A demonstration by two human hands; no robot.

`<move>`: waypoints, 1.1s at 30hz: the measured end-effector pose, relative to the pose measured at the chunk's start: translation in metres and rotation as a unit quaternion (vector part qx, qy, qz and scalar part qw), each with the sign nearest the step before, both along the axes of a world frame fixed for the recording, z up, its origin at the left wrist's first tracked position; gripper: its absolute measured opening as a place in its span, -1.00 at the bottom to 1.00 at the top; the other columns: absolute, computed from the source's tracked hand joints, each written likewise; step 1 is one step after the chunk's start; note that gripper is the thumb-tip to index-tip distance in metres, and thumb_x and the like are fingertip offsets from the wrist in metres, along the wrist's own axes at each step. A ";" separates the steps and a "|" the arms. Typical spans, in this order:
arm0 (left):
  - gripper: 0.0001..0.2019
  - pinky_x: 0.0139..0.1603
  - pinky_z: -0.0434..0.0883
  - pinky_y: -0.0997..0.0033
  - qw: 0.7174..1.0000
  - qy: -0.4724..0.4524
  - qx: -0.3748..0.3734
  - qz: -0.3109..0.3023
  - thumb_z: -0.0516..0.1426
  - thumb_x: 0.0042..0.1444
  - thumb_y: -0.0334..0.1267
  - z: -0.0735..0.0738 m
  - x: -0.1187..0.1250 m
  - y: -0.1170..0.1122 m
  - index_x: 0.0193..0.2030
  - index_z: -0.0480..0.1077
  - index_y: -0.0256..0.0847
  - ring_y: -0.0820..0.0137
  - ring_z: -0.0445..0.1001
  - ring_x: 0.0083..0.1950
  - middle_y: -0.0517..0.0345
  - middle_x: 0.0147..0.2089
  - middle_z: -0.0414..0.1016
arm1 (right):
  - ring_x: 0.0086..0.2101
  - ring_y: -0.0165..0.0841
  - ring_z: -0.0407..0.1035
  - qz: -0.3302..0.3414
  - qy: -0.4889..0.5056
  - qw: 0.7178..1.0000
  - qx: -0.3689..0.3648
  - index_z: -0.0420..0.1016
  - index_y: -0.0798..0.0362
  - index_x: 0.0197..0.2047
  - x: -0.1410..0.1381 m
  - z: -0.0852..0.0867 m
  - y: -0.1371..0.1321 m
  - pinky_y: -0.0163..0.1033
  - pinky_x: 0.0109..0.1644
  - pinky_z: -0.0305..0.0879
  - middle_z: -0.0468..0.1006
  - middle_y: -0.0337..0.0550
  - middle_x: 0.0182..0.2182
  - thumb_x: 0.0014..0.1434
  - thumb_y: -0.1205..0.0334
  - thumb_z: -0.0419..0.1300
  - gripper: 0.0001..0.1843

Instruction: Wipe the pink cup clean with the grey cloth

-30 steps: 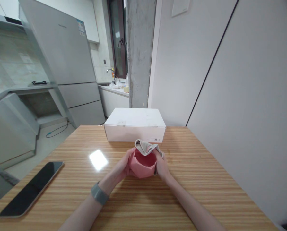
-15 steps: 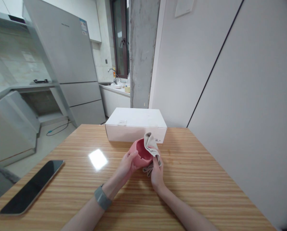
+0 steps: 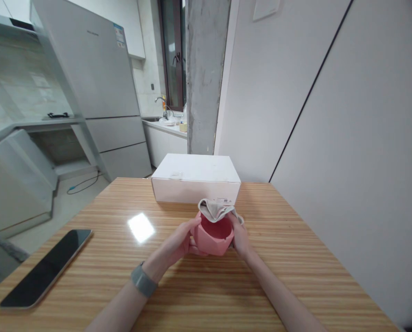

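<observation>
Level now, no longer tipped left: pot (image 3: 213, 239). Draped over the far rim instead of hanging right: cloth (image 3: 215, 210). Shifted further right: right grip (image 3: 240, 236).

A wooden table (image 3: 289, 263) with a striped grain carries a white cardboard box (image 3: 195, 180) at its far edge and a black smartphone (image 3: 45, 268), lying face up, near its left corner. Beyond the table stand a tall grey refrigerator (image 3: 95, 83) to the left and a rough concrete pillar (image 3: 206, 78) straight ahead. Past the table's far left corner, a white counter (image 3: 164, 130) holds a chrome faucet (image 3: 161, 105) below a dark-framed window (image 3: 173, 55). White wall panels (image 3: 330, 138) run along the table's right side.
</observation>
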State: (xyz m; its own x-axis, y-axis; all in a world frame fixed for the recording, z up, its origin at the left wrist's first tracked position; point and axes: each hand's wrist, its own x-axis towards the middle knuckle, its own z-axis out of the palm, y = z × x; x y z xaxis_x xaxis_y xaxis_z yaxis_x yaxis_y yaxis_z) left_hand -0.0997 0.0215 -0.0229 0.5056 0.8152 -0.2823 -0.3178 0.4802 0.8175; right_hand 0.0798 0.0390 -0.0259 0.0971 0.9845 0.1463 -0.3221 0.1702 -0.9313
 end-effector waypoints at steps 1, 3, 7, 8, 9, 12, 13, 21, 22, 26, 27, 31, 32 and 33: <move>-0.55 -0.35 0.55 0.23 1.000 0.000 -0.003 0.004 0.10 0.11 0.01 -0.001 0.000 0.000 0.03 0.34 -0.28 0.24 0.57 -0.31 -0.08 -0.13 0.55 | -0.30 -0.24 0.45 0.005 -0.005 1.000 0.001 0.57 0.02 -0.29 -0.001 -0.001 0.000 -0.21 -0.15 0.32 0.61 -0.23 -0.36 0.00 -0.06 0.25 -0.66; -0.57 -0.35 0.55 0.19 1.000 0.000 -0.010 0.017 0.10 0.10 -0.02 -0.003 0.000 0.001 0.01 0.35 -0.29 0.25 0.57 -0.34 -0.07 -0.17 0.56 | -0.31 -0.24 0.45 0.013 -0.013 1.000 0.002 0.57 0.03 -0.24 -0.003 -0.002 -0.001 -0.21 -0.16 0.32 0.62 -0.22 -0.34 0.02 -0.06 0.24 -0.64; -0.64 -0.40 0.54 0.23 0.999 0.003 -0.013 0.046 0.13 0.06 -0.06 -0.005 0.000 0.003 -0.10 0.38 -0.29 0.32 0.53 -0.44 0.01 -0.32 0.57 | -0.28 -0.23 0.46 0.017 -0.022 1.000 0.012 0.56 0.04 -0.18 -0.005 -0.003 -0.001 -0.19 -0.11 0.31 0.62 -0.19 -0.30 0.03 -0.08 0.23 -0.60; -0.66 -0.43 0.53 0.27 0.998 0.004 -0.011 0.055 0.15 0.04 -0.07 -0.006 0.001 0.003 -0.15 0.39 -0.29 0.34 0.52 -0.47 0.04 -0.35 0.57 | -0.25 -0.22 0.45 0.016 -0.023 0.999 0.016 0.56 0.04 -0.18 -0.005 -0.003 -0.001 -0.19 -0.07 0.30 0.62 -0.18 -0.28 0.04 -0.08 0.23 -0.60; -0.68 -0.45 0.52 0.30 0.998 0.005 -0.009 0.062 0.16 0.02 -0.07 -0.006 0.001 0.003 -0.19 0.39 -0.29 0.36 0.51 -0.49 0.06 -0.38 0.56 | -0.23 -0.22 0.45 0.014 -0.024 0.999 0.019 0.56 0.04 -0.17 -0.005 -0.003 -0.001 -0.18 -0.04 0.29 0.62 -0.18 -0.27 0.04 -0.07 0.23 -0.60; -0.68 -0.47 0.51 0.35 0.997 0.009 -0.003 0.078 0.18 0.00 -0.07 -0.006 0.003 0.003 -0.24 0.40 -0.32 0.36 0.51 -0.49 0.04 -0.41 0.56 | -0.14 -0.20 0.42 0.007 -0.027 0.999 0.034 0.56 0.03 -0.16 -0.006 -0.002 -0.002 -0.14 0.06 0.23 0.61 -0.17 -0.22 0.06 -0.05 0.22 -0.62; -0.67 -0.46 0.51 0.33 0.996 0.011 -0.002 0.084 0.18 0.00 -0.07 -0.006 0.004 0.003 -0.24 0.40 -0.33 0.34 0.52 -0.47 0.02 -0.39 0.56 | -0.12 -0.19 0.41 0.000 -0.029 0.999 0.042 0.55 0.03 -0.16 -0.007 -0.002 -0.002 -0.12 0.09 0.20 0.60 -0.17 -0.20 0.07 -0.04 0.22 -0.63; -0.69 -0.20 0.52 0.17 0.984 -0.056 0.036 0.165 0.24 -0.04 -0.24 -0.004 0.019 -0.002 -0.15 0.37 -0.31 0.27 0.57 -0.30 0.02 -0.31 0.58 | 0.02 -0.22 0.29 -0.116 -0.024 0.988 0.097 0.47 0.02 -0.04 -0.028 -0.016 -0.013 -0.07 0.21 0.05 0.52 -0.12 -0.07 0.15 0.03 0.12 -0.63; -0.67 -0.16 0.51 0.16 0.982 -0.073 0.041 0.168 0.24 -0.03 -0.26 -0.004 0.022 -0.003 -0.11 0.35 -0.30 0.25 0.57 -0.25 0.00 -0.26 0.58 | 0.05 -0.23 0.27 -0.127 -0.028 0.986 0.103 0.47 0.02 -0.03 -0.032 -0.018 -0.015 -0.08 0.22 0.03 0.50 -0.12 -0.06 0.16 0.03 0.11 -0.63; -0.65 -0.06 0.47 0.21 0.974 -0.117 0.062 0.185 0.24 0.00 -0.29 -0.006 0.028 -0.007 -0.06 0.31 -0.27 0.25 0.55 -0.12 -0.06 -0.09 0.55 | 0.11 -0.26 0.20 -0.144 -0.044 0.982 0.113 0.46 0.00 -0.04 -0.041 -0.022 -0.023 -0.12 0.24 -0.02 0.46 -0.12 -0.03 0.17 0.06 0.08 -0.65; -0.65 -0.06 0.47 0.25 0.973 -0.118 0.066 0.186 0.24 0.00 -0.30 -0.005 0.028 -0.008 -0.06 0.31 -0.26 0.27 0.54 -0.12 -0.05 -0.08 0.54 | 0.10 -0.26 0.20 -0.144 -0.044 0.982 0.113 0.46 0.00 -0.04 -0.042 -0.021 -0.023 -0.12 0.23 0.00 0.47 -0.12 -0.03 0.18 0.06 0.08 -0.66; -0.69 -0.12 0.48 0.33 0.984 -0.091 0.043 0.145 0.17 0.07 -0.17 0.004 0.021 -0.007 -0.06 0.36 -0.27 0.30 0.54 -0.14 -0.03 -0.09 0.54 | 0.03 -0.25 0.29 -0.139 -0.005 0.985 0.103 0.46 0.01 -0.02 -0.033 -0.016 -0.016 -0.12 0.18 0.07 0.50 -0.14 -0.06 0.17 0.04 0.10 -0.64; -0.66 -0.17 0.49 0.35 0.988 -0.073 0.025 0.131 0.13 0.11 -0.09 0.006 0.018 -0.006 -0.06 0.38 -0.27 0.30 0.55 -0.18 -0.02 -0.11 0.55 | 0.00 -0.25 0.31 -0.130 0.006 0.987 0.091 0.47 0.02 -0.03 -0.028 -0.014 -0.013 -0.11 0.17 0.10 0.52 -0.15 -0.09 0.16 0.03 0.12 -0.63; -0.62 -0.24 0.50 0.36 0.992 -0.053 0.006 0.115 0.08 0.13 -0.02 0.008 0.015 -0.005 -0.07 0.39 -0.27 0.31 0.56 -0.23 -0.02 -0.14 0.55 | -0.03 -0.24 0.34 -0.117 0.013 0.990 0.076 0.49 0.03 -0.06 -0.023 -0.012 -0.011 -0.11 0.14 0.13 0.54 -0.15 -0.12 0.15 0.02 0.13 -0.64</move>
State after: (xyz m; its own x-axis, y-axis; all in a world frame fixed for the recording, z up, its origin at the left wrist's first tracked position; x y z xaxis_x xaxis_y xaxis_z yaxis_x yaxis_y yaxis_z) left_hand -0.0848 0.0168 -0.0149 0.3321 0.9156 -0.2268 -0.5030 0.3753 0.7786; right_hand 0.0564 0.0282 -0.0377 0.3261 0.9013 0.2853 -0.2808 0.3805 -0.8811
